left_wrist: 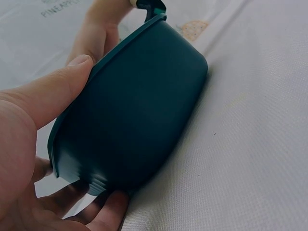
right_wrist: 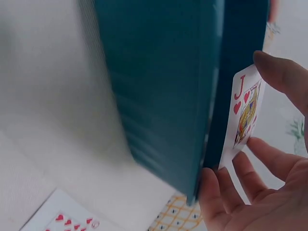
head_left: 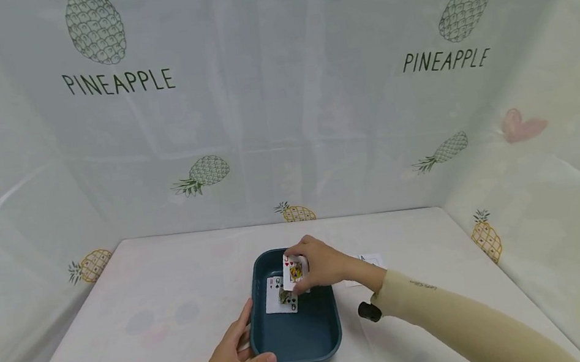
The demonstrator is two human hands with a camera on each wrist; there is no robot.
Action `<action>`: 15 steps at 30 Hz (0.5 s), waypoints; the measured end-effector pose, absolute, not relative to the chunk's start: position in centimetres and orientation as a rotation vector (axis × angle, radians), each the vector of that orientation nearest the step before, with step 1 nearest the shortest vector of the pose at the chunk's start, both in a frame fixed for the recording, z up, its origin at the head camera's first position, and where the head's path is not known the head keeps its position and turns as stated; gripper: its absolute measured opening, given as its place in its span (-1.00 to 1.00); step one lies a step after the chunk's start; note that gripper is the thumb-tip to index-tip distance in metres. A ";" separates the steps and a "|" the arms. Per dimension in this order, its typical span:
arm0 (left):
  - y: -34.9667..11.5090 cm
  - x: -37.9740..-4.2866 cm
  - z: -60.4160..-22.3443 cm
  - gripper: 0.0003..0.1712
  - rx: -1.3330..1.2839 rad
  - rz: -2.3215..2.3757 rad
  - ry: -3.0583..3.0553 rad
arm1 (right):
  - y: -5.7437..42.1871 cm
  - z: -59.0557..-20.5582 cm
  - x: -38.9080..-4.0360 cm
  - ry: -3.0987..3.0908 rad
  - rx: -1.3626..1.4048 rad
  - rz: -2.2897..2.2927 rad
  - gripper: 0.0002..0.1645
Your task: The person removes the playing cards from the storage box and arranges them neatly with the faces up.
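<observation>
A dark teal rectangular tray [head_left: 303, 337] sits on the table. My left hand [head_left: 234, 357] grips its near left side, with the thumb [left_wrist: 72, 82] at the rim and the fingers along the outer wall. Over the far part of the tray, my right hand [head_left: 326, 262] pinches a jack of hearts playing card [right_wrist: 248, 113] between thumb and fingers. Face-up playing cards [head_left: 274, 299], one of them a queen, lie overlapping on the tray floor. The held jack partly hides them.
Right of the tray, a playing card [head_left: 372, 259] on the white tablecloth [head_left: 172, 290] is partly hidden by my right wrist. The right wrist view shows a hearts card [right_wrist: 65, 216] on the table. A pineapple-print curtain [head_left: 276, 84] hangs behind.
</observation>
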State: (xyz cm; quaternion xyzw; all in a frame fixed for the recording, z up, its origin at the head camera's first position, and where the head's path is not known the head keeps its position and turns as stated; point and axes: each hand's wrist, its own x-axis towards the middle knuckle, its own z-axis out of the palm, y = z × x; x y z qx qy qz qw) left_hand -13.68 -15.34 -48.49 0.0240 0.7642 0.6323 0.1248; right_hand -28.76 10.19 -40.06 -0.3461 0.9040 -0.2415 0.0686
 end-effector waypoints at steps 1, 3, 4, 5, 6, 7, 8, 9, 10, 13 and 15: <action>-15.4 -13.7 -48.5 0.23 0.073 1.848 2.226 | 10.4 -39.9 -28.8 2.720 -1.035 -0.739 -0.02; -15.4 -13.7 -48.6 0.23 0.078 1.862 2.215 | 10.9 -39.6 -28.8 2.721 -1.016 -0.755 -0.02; -15.4 -13.7 -48.6 0.23 0.078 1.864 2.214 | 11.2 -39.4 -28.8 2.723 -1.006 -0.760 -0.01; -15.4 -13.6 -48.6 0.23 0.077 1.866 2.212 | 11.5 -39.3 -28.8 2.726 -0.994 -0.769 -0.01; -15.4 -13.6 -48.6 0.23 0.075 1.865 2.215 | 11.7 -39.2 -28.9 2.729 -0.983 -0.774 -0.01; -15.4 -13.6 -48.5 0.24 0.072 1.864 2.216 | 12.1 -39.2 -28.9 2.733 -0.968 -0.778 -0.01; -15.4 -13.6 -48.5 0.24 0.074 1.865 2.215 | 12.4 -39.1 -28.8 2.737 -0.952 -0.785 -0.01; -15.5 -13.6 -48.5 0.24 0.078 1.862 2.218 | 12.7 -39.1 -28.8 2.740 -0.939 -0.789 -0.01; -15.5 -13.6 -48.5 0.24 0.080 1.861 2.217 | 13.1 -39.0 -28.8 2.740 -0.937 -0.790 -0.01; -15.5 -13.7 -48.5 0.25 0.095 1.868 2.204 | 14.5 -38.9 -28.9 2.739 -0.935 -0.777 -0.02; -15.5 -13.7 -48.5 0.25 0.102 1.874 2.195 | 15.6 -38.8 -29.0 2.741 -0.962 -0.752 -0.02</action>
